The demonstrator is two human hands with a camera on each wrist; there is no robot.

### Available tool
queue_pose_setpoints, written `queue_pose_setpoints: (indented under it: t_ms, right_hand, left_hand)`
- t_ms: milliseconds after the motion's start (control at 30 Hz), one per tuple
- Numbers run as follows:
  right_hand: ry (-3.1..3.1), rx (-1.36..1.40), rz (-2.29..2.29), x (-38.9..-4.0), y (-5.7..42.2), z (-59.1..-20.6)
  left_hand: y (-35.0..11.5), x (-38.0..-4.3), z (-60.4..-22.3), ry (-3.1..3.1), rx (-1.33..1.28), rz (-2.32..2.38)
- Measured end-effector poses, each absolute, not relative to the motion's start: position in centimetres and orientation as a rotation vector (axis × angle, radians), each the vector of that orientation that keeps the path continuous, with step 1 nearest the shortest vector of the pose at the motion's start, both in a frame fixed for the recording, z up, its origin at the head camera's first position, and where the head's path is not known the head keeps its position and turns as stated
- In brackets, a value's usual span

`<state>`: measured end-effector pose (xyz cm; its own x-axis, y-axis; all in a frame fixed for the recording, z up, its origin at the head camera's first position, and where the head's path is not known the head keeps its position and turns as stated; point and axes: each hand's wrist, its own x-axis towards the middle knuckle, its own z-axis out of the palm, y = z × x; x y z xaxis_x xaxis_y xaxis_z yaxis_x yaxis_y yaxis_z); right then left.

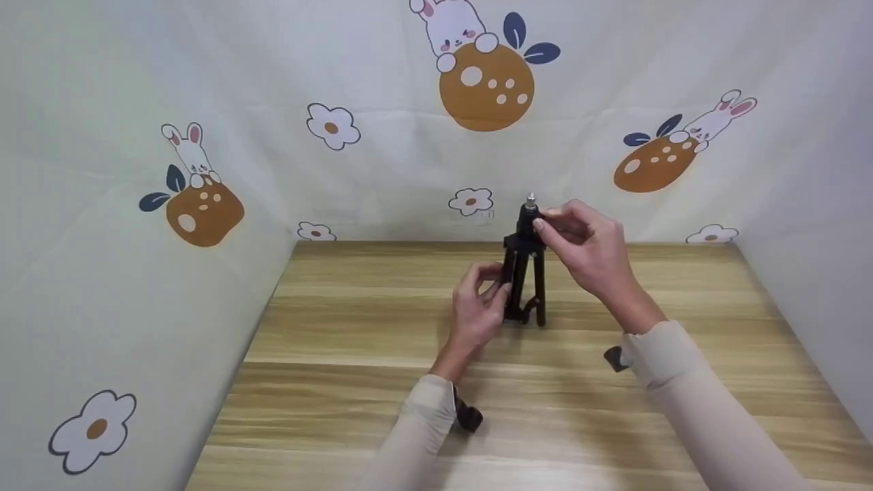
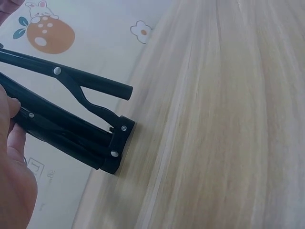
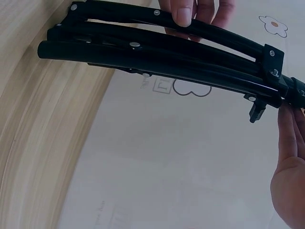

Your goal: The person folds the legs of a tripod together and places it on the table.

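A small black tripod (image 1: 539, 290) stands upright on the wooden table, its legs folded close together and a silver stud (image 1: 530, 200) at its top. My left hand (image 1: 475, 310) grips one of its legs from the left, thumb against the tube. Up at the collar below the stud, my right hand (image 1: 595, 251) pinches the tripod between thumb and fingers. In the left wrist view, hinged braces join the leg tubes (image 2: 102, 87) near the foot. A small side knob (image 3: 257, 110) sticks out near the right fingers in the right wrist view.
The wood-grain table (image 1: 354, 409) runs back to a pale cloth wall (image 1: 382, 177) printed with rabbits, oranges and flowers. Cloth walls also rise on the left and right. Black wrist straps (image 1: 468, 414) hang at both cuffs.
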<state>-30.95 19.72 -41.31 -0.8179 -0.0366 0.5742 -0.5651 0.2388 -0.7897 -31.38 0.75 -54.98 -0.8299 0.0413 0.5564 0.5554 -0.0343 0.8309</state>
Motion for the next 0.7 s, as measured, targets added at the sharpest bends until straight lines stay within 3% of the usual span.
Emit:
queue_pose_setpoints:
  t_ms: [700]
  right_hand:
    - [-2.077,0.586,1.571,-31.12,19.81,-41.45]
  left_hand:
    - [1.16,-31.46,-55.28,-1.883,-0.611,-1.946]
